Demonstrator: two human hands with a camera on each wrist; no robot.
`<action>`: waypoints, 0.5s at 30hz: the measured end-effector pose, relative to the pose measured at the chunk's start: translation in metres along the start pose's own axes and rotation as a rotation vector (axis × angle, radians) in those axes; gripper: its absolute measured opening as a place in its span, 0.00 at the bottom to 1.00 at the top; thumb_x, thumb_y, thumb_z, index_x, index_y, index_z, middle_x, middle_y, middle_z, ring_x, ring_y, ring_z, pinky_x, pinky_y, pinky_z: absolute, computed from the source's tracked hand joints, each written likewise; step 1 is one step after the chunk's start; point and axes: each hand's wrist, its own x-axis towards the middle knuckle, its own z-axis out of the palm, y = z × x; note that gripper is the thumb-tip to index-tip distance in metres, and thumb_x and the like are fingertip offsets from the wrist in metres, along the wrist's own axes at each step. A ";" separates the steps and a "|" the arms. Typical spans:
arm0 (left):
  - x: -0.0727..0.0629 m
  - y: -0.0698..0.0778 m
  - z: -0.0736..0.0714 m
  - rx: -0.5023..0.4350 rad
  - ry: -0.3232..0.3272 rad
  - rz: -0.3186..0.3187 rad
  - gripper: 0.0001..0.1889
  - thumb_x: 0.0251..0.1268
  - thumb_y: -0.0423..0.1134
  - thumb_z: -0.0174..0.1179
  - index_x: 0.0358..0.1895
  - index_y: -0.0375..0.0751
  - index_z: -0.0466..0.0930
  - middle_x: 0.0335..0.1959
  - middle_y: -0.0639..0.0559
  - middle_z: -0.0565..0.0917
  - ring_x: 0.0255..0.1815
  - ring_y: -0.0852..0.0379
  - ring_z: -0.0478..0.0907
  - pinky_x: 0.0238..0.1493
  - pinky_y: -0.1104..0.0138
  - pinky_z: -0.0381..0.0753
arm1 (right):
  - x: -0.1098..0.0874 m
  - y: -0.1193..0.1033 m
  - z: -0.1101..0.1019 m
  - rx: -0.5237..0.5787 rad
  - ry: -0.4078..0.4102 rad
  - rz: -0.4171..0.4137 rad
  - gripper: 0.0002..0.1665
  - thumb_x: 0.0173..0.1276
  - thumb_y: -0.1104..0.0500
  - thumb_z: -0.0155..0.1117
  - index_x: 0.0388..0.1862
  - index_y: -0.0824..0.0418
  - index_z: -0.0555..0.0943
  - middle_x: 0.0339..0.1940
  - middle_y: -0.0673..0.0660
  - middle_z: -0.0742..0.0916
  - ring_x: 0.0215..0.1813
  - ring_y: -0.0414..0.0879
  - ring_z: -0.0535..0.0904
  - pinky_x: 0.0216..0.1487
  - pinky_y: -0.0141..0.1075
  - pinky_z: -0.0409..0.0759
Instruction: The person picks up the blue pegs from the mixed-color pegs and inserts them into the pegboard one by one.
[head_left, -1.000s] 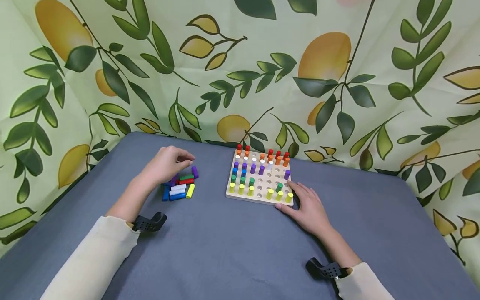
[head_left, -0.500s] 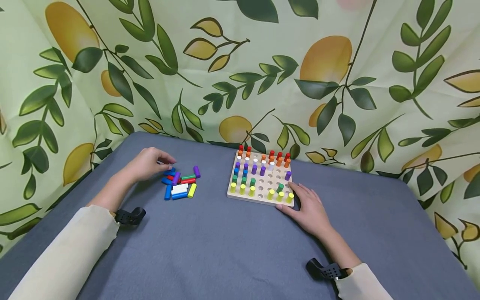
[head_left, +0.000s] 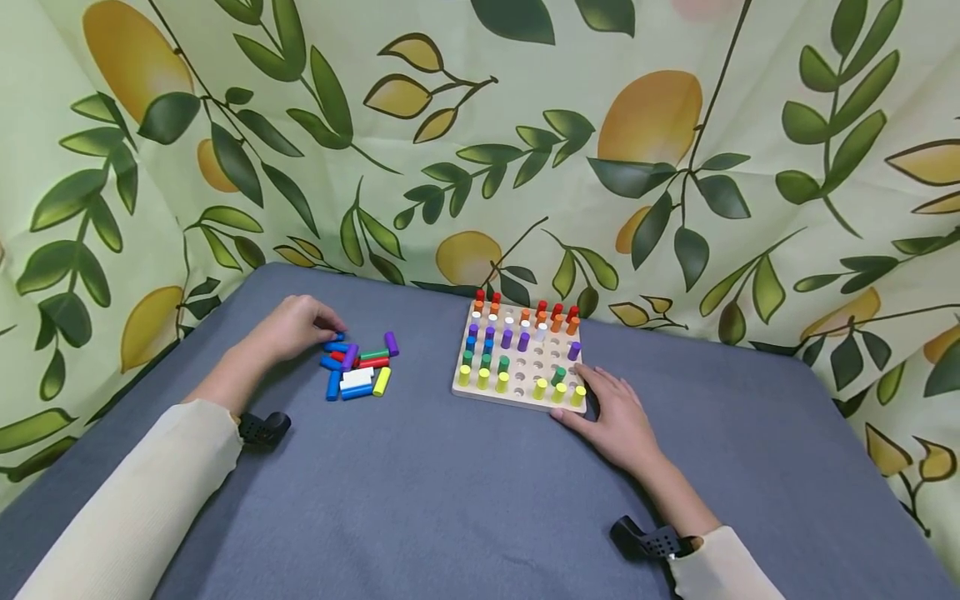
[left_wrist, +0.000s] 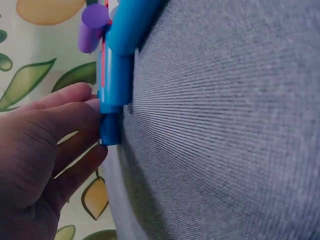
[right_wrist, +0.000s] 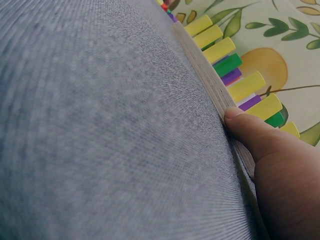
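Observation:
Over at the left, my left hand (head_left: 296,327) pinches a blue peg (left_wrist: 110,130) at the back of a loose pile, its fingertips and thumb close around the peg's end. Blue, red, white, purple, green and yellow pegs lie on their sides there, among them a purple peg (head_left: 350,357) and a yellow peg (head_left: 382,382). My right hand (head_left: 618,417) holds the near right corner of a wooden pegboard (head_left: 480,393), thumb on the front edge and fingers along the right side. Coloured pegs stand upright in rows on the board, with several bare holes in the middle and right.
A grey-blue cloth (head_left: 450,492) covers the table. Behind and to the left hangs a fabric backdrop (head_left: 315,192) printed with leaves and fruit. Bare cloth lies between the peg pile and the board.
My left hand has moved left and back from above the pile to its far left side and now has a blue peg between its fingers. The right hand stays on the board.

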 end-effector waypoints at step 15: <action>0.011 0.011 0.002 0.232 -0.086 -0.051 0.11 0.66 0.30 0.64 0.48 0.31 0.87 0.46 0.36 0.89 0.50 0.39 0.86 0.54 0.45 0.83 | -0.001 0.000 0.002 -0.012 -0.003 0.012 0.52 0.63 0.33 0.69 0.78 0.59 0.66 0.75 0.65 0.74 0.78 0.66 0.64 0.78 0.65 0.54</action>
